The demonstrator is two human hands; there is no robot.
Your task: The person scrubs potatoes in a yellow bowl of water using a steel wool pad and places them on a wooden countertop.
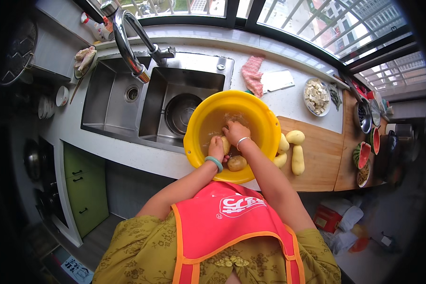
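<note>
A yellow plastic basin [268, 149] with cloudy water stands at the counter's front edge, partly over the sink's rim. Inside it, my left hand [216, 151] holds a potato [225, 145]. My right hand [236, 131] is just above and right of that potato, fingers bent down over the water; whether its fingertips hold anything is hidden. An unpeeled potato [237, 163] lies in the basin near its front wall. To the right of the basin, several peeled potatoes [298, 159] rest on a wooden board [319, 152].
A double steel sink [110, 92] with a faucet [122, 46] and a steel pot [183, 113] is at left. Behind the board lie a pink cloth [252, 72], a cleaver [278, 80] and a plate of cubed tofu [316, 97]. Cut watermelon [362, 155] sits at far right.
</note>
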